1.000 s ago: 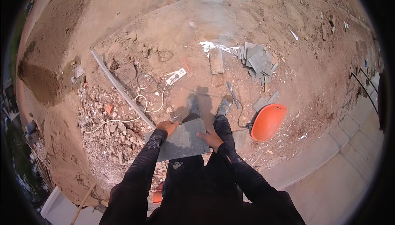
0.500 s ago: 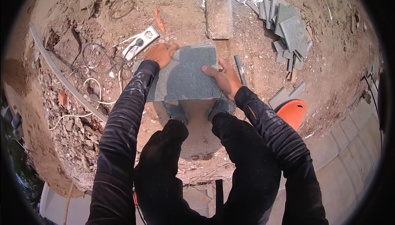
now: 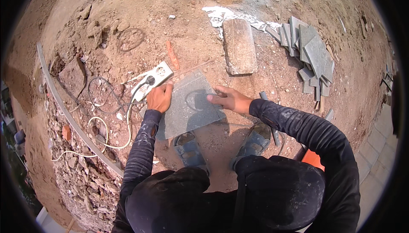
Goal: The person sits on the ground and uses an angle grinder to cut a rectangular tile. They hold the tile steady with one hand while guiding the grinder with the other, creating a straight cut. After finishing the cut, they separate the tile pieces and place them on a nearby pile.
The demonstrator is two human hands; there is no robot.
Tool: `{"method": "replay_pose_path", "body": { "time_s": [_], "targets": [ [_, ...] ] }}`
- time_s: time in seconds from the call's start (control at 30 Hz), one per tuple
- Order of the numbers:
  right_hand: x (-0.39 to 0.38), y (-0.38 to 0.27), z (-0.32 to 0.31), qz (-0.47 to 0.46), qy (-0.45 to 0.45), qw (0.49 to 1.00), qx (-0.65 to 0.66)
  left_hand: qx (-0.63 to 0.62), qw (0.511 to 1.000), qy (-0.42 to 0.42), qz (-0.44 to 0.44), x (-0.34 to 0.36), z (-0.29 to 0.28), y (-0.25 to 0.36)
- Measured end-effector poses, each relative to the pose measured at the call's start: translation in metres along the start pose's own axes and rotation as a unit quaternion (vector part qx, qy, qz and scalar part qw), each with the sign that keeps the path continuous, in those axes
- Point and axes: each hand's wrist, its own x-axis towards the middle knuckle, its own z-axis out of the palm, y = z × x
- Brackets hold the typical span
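Note:
A square grey stone tile [image 3: 183,113] lies slanted between my hands, low over the dirt in front of my feet. My left hand [image 3: 159,98] is closed on its left edge, beside a white power strip [image 3: 161,73] with a black plug in it. At the right edge my right hand [image 3: 233,99] has its thumb over the top face and its other fingers along the side, partly hidden. A shadow covers part of the tile. My sandals [image 3: 190,151] stand just behind its near edge.
A rough stone block [image 3: 240,47] lies ahead, by crumpled white sheeting [image 3: 217,15]. Grey tiles [image 3: 316,56] are piled at far right. Cables [image 3: 128,126], rubble [image 3: 87,182] and a long curved strip [image 3: 64,105] are on the left. An orange object [image 3: 313,159] lies by my right knee.
The tile has come down nearer the ground and turned, both hands still on it. My knees have come up closer in a lower crouch, and the view has shifted.

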Motion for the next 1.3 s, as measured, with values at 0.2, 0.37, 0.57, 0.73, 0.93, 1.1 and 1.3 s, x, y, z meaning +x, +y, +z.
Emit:
{"method": "replay_pose_path", "body": {
  "time_s": [0.2, 0.37, 0.57, 0.73, 0.93, 1.1, 1.3],
  "targets": [
    [0.016, 0.036, 0.025, -0.09, 0.073, 0.993, 0.016, 0.009, 0.999, 0.025, 0.034, 0.005, 0.016, -0.014],
    [0.007, 0.05, 0.023, -0.006, 0.112, 0.993, 0.025, 0.008, 0.999, -0.006, 0.05, 0.007, 0.015, 0.0],
    [0.006, 0.058, 0.016, 0.05, 0.117, 0.992, 0.023, -0.054, 0.994, 0.032, 0.085, 0.007, 0.025, -0.008],
    [0.003, 0.079, 0.077, -0.061, 0.289, 0.95, 0.103, -0.022, 0.992, 0.048, 0.114, -0.003, 0.025, -0.022],
    [0.003, 0.091, 0.079, -0.068, 0.193, 0.934, 0.291, 0.002, 0.99, 0.012, 0.138, -0.009, 0.006, -0.014],
    [-0.009, 0.068, 0.069, -0.139, 0.217, 0.901, 0.35, -0.031, 0.99, 0.008, 0.136, -0.018, -0.008, -0.013],
    [-0.06, 0.057, 0.021, -0.14, 0.275, 0.878, 0.365, -0.061, 0.971, -0.098, 0.209, -0.023, -0.012, 0.03]
  ]
}}
